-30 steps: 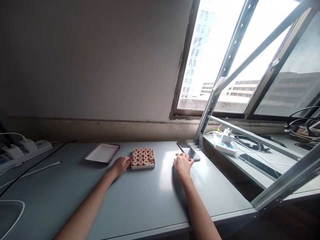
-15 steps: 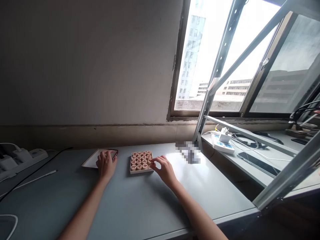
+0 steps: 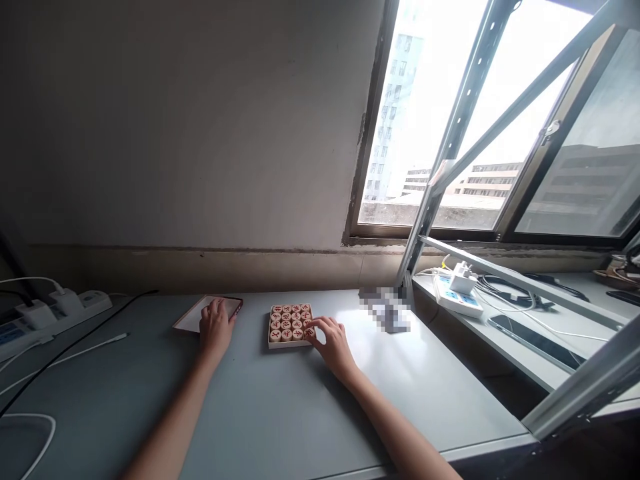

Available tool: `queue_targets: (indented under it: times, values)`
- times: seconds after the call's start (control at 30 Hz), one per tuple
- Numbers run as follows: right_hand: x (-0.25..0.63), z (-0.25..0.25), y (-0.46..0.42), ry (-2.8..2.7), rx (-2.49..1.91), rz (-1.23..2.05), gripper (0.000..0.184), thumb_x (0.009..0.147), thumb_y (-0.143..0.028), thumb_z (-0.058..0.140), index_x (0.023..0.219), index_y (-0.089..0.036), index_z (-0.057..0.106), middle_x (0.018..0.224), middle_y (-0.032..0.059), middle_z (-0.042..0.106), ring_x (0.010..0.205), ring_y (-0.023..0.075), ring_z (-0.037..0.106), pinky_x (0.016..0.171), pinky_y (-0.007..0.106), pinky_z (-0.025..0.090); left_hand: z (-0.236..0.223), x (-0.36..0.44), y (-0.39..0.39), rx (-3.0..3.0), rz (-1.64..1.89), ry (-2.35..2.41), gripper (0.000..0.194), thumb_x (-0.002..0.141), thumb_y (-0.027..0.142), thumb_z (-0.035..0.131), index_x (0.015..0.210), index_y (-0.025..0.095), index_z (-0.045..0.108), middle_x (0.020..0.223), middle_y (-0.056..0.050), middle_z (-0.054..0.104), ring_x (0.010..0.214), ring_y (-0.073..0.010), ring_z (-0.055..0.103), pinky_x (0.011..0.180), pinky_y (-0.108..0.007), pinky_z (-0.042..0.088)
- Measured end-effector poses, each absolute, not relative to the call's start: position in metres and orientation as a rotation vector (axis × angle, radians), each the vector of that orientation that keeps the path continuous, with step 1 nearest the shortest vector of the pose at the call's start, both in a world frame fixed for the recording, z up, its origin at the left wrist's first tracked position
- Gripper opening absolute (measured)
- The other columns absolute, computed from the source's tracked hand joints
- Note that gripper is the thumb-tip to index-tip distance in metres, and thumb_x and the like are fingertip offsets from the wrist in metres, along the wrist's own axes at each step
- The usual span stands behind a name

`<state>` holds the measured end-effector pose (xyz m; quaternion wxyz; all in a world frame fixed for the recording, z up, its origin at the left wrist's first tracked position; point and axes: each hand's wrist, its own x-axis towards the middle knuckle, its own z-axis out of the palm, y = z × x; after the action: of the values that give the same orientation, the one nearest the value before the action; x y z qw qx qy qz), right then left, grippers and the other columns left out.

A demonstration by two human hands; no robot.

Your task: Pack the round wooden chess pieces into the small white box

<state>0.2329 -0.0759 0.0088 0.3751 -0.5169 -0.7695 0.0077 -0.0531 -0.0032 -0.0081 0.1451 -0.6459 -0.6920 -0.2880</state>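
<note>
A shallow open box (image 3: 289, 345) on the desk holds rows of round wooden Chinese chess pieces with red characters. My right hand (image 3: 334, 347) is at the box's front right corner, its thumb and fingertips closed on a chess piece (image 3: 309, 332) that sits in that corner spot. To the left lies a box lid (image 3: 190, 320), white inside with a dark reddish rim. Over the lid's right part is my left hand (image 3: 217, 325), fingers curled and close together; anything under its fingertips is hidden.
Power strips with plugs stand at far left (image 3: 93, 303) and on the right-hand shelf (image 3: 457, 299). Cables (image 3: 90, 350) cross the desk's left side. A blurred object (image 3: 387, 310) sits near the back right. A metal frame (image 3: 425, 220) rises beside the window; a phone (image 3: 535, 341) lies behind it.
The chess piece in my right hand has gone from tilted at the box's edge to flat in the front right corner. My left-hand fingers have drawn closer together. The view has shifted slightly.
</note>
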Motion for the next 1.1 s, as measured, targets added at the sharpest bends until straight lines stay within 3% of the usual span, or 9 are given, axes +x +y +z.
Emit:
queue_targets:
  times: [0.1,0.2,0.3,0.43,0.57,0.73,0.83,0.97,1.1]
  values:
    - [0.233,0.011,-0.078,-2.002,-1.354,0.001,0.01,0.087,-0.03,0.053,0.085,-0.025,0.062,0.095,-0.0004,0.066,0.089,0.0173,0.055,0.076,0.03,0.032,-0.017,-0.064,0.003,-2.042,-0.804,-1.964,0.027,0.081,0.02,0.041,0.088,0.012,0.065,0.12,-0.018,0.054,0.107,-0.0319,0.049,0.088,-0.043,0.043]
    - [0.234,0.015,-0.082,-2.029,-1.364,-0.026,0.013,0.088,-0.033,0.052,0.085,-0.027,0.064,0.096,-0.0011,0.066,0.09,0.0174,0.054,0.079,0.032,0.03,-0.02,-0.065,0.004,-2.117,-0.802,-1.987,0.027,0.081,0.016,0.039,0.076,0.013,0.065,0.118,-0.019,0.056,0.11,-0.0313,0.05,0.087,-0.04,0.045]
    - [0.236,0.019,-0.084,-2.058,-1.373,-0.059,0.018,0.089,-0.034,0.049,0.085,-0.028,0.066,0.097,0.0007,0.066,0.092,0.0185,0.053,0.082,0.034,0.029,-0.012,-0.058,-0.002,-2.113,-0.807,-2.012,0.028,0.084,0.015,0.036,0.083,0.012,0.064,0.116,-0.019,0.058,0.108,-0.0287,0.053,0.084,-0.036,0.046]
    - [0.237,0.022,-0.086,-2.068,-1.38,-0.092,0.018,0.089,-0.033,0.05,0.083,-0.027,0.066,0.101,0.0021,0.064,0.096,0.0193,0.052,0.085,0.036,0.028,0.012,-0.044,-0.015,-2.125,-0.993,-1.991,0.035,0.09,0.025,0.03,0.103,0.012,0.06,0.096,-0.016,0.066,0.087,-0.0272,0.062,0.072,-0.034,0.046]
    - [0.235,0.022,-0.087,-2.015,-1.349,-0.067,0.016,0.088,-0.033,0.05,0.097,-0.028,0.062,0.111,0.0027,0.058,0.103,0.0195,0.05,0.087,0.036,0.031,0.037,-0.024,-0.03,-2.053,-1.61,-1.912,0.044,0.089,0.044,0.034,0.108,0.013,0.059,0.094,-0.013,0.068,0.086,-0.0266,0.063,0.072,-0.032,0.046]
    - [0.234,0.013,-0.081,-1.866,-1.239,0.152,0.044,0.087,-0.039,0.047,0.129,-0.024,0.04,0.119,0.0067,0.054,0.104,0.019,0.051,0.088,0.033,0.039,0.056,0.01,-0.048,-2.092,-2.738,-1.705,0.056,0.073,0.061,0.054,0.1,0.012,0.06,0.104,-0.011,0.066,0.096,-0.0257,0.06,0.075,-0.029,0.05]
    - [0.236,0.008,-0.075,-1.779,-1.221,0.306,0.055,0.089,-0.042,0.042,0.138,-0.021,0.027,0.115,0.0077,0.057,0.098,0.0191,0.055,0.088,0.035,0.041,0.055,0.027,-0.055,-1.942,-3.142,-1.745,0.063,0.062,0.065,0.063,0.097,0.012,0.06,0.097,-0.01,0.068,0.091,-0.0256,0.063,0.072,-0.03,0.052]
    - [0.238,0.006,-0.074,-1.784,-1.243,0.414,0.052,0.092,-0.042,0.032,0.139,-0.02,0.028,0.094,0.0041,0.064,0.087,0.0183,0.058,0.085,0.035,0.041,0.041,0.038,-0.055,-2.099,-3.081,-1.802,0.065,0.067,0.061,0.061,0.112,0.015,0.058,0.112,-0.011,0.064,0.104,-0.0271,0.059,0.083,-0.035,0.051]
    - [0.239,0.005,-0.078,-1.787,-1.274,0.377,0.057,0.09,-0.045,0.039,0.14,-0.02,0.027,0.084,0.0018,0.062,0.076,0.0167,0.056,0.081,0.034,0.042,0.026,0.041,-0.051,-2.156,-2.743,-1.741,0.055,0.081,0.054,0.049,0.126,0.021,0.049,0.137,-0.006,0.044,0.126,-0.0231,0.04,0.104,-0.035,0.036]
